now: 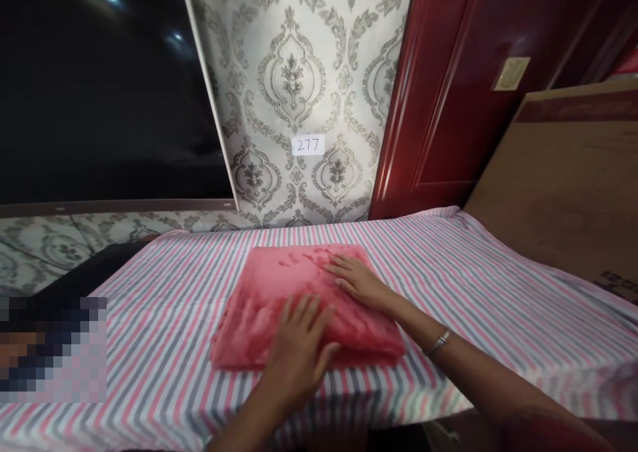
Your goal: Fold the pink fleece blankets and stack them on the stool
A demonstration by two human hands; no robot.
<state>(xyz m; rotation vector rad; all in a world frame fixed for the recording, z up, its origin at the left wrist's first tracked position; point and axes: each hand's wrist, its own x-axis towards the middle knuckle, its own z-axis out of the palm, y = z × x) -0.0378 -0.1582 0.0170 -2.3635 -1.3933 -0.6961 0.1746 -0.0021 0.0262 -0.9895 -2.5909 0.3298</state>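
A folded red plush blanket (272, 272) lies flat in the middle of the striped cloth, its pile marked with darker brushed patches. My left hand (302, 339) rests on its near part, fingers stretched out and slightly blurred. Farther back and to the right, my right hand (356, 279) lies flat on the blanket's upper right, with the fingers pointing left. Neither hand grips the fabric. A bracelet (439, 342) circles my right wrist.
A pink, grey and white striped cloth (478, 286) covers the table. Behind stand a large dark screen (100, 93), patterned wallpaper with a paper label (308, 145) and a dark red door (448, 86). At right is a cardboard box (568, 193).
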